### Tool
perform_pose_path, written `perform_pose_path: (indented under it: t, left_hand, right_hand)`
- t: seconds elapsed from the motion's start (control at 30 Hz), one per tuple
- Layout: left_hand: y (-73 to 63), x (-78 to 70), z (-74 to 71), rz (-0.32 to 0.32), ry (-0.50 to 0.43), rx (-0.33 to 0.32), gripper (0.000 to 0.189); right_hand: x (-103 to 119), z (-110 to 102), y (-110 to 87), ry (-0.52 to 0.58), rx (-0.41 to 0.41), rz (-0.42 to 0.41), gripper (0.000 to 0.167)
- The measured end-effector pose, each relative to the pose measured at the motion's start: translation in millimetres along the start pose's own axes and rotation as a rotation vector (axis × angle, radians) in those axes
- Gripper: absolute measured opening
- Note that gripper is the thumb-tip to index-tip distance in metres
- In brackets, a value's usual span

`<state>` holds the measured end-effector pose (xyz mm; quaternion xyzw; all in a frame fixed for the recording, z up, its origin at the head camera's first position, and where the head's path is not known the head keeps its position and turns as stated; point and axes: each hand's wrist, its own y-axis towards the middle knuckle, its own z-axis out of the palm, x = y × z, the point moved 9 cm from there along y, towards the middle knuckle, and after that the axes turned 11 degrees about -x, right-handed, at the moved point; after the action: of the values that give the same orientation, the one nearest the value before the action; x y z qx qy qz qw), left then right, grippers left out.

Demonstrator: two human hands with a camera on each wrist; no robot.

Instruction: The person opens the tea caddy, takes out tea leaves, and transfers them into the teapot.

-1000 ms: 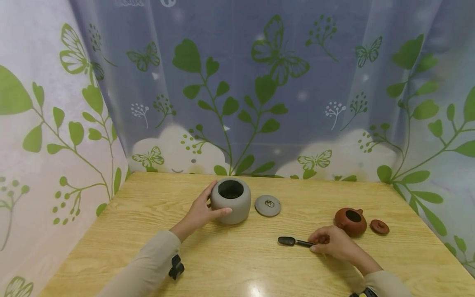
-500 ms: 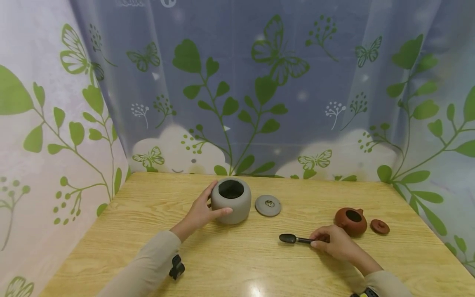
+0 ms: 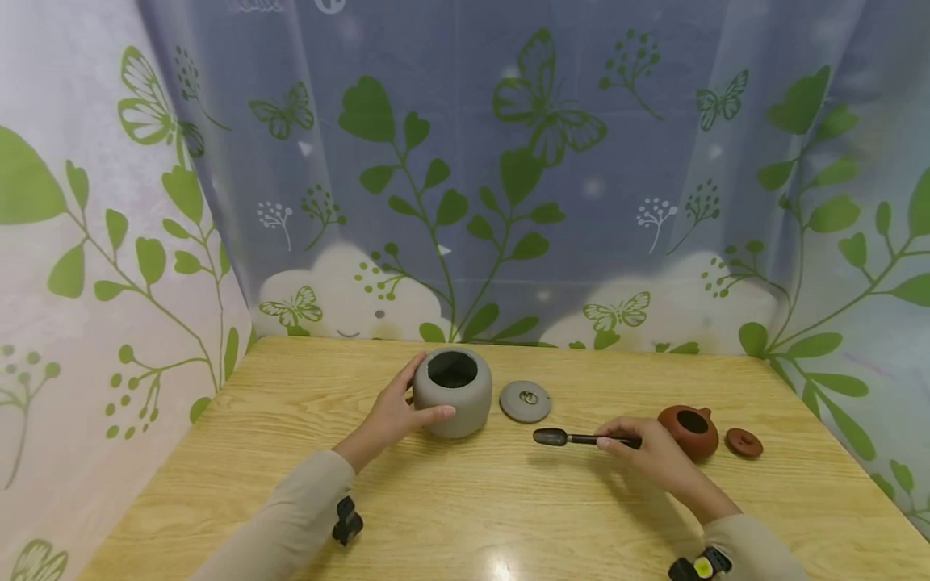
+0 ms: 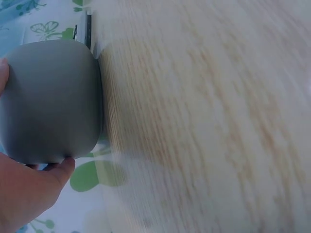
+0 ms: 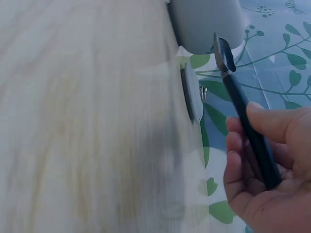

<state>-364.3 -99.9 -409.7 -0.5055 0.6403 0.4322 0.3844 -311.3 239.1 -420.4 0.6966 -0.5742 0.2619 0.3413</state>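
Observation:
A rounded grey tea jar (image 3: 468,407) stands lidless on the table in the head view, its mouth dark inside. My left hand (image 3: 392,418) grips its left side, thumb across the front and fingers round the back. The left wrist view shows the jar's plain wall (image 4: 53,102) between fingers and thumb. In my right hand (image 3: 650,456) is a small black tea scoop (image 3: 550,436), held by its handle above the table, with the bowl pointing left towards the jar. The right wrist view shows the fingers curled about the dark handle (image 5: 248,121).
The jar's grey lid (image 3: 525,402), with a ring on top, lies just right of the jar. Behind the right hand sits a reddish-brown teapot (image 3: 693,440), uncovered, with its small lid (image 3: 743,444) beside it. A patterned curtain (image 3: 465,202) hangs behind the wooden table (image 3: 450,516).
My right hand has lifted the scoop off the table and brought it up and slightly left, its shadow now apart from it. The left hand and jar have stayed put.

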Motion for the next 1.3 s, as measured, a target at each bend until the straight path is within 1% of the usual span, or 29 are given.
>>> perform_pose_path:
  t: [0.2, 0.3, 0.47, 0.6, 0.73, 0.8, 0.9, 0.97, 1.13, 1.3]
  left_hand:
    - [-11.9, -25.2, -1.7, -0.012, -0.002, 0.019, 0.103]
    - [-13.7, -27.6, -1.4, -0.022, 0.003, 0.023, 0.104]
    - [-13.0, -26.7, -1.2, -0.042, 0.02, 0.021, 0.103]
    - [-11.5, -26.7, -1.2, -0.055, 0.031, 0.014, 0.103]
    - [-10.9, -27.6, -0.7, -0.062, 0.042, 0.009, 0.103]
    - [-5.9, -17.6, 0.6, -0.059, 0.04, 0.0, 0.104]
    - [1.2, -1.9, 2.0, -0.056, 0.038, -0.015, 0.106]
    - [6.2, 8.8, 2.9, -0.055, 0.036, -0.025, 0.109]
    - [6.4, 9.9, 3.1, -0.059, 0.039, -0.028, 0.11]
    - [6.4, 9.2, 2.3, -0.043, 0.039, -0.039, 0.11]
  right_hand:
    - [-1.6, -3.7, 6.5, 0.097, -0.074, 0.135, 0.04]
    - [-2.8, -6.7, 9.1, 0.146, -0.117, 0.203, 0.047]
    - [-2.9, -7.5, 13.6, 0.223, -0.151, 0.266, 0.054]
    - [-1.0, -5.4, 17.3, 0.288, -0.17, 0.278, 0.055]
    - [2.1, -2.9, 21.2, 0.335, -0.188, 0.284, 0.05]
    - [3.8, -1.4, 23.3, 0.358, -0.193, 0.288, 0.047]
    - [8.9, 2.8, 27.3, 0.419, -0.196, 0.283, 0.04]
    - [13.2, 6.0, 30.0, 0.451, -0.196, 0.274, 0.039]
    - [25.8, 15.2, 39.2, 0.543, -0.177, 0.251, 0.042]
    - [38.3, 23.2, 51.1, 0.614, -0.174, 0.225, 0.042]
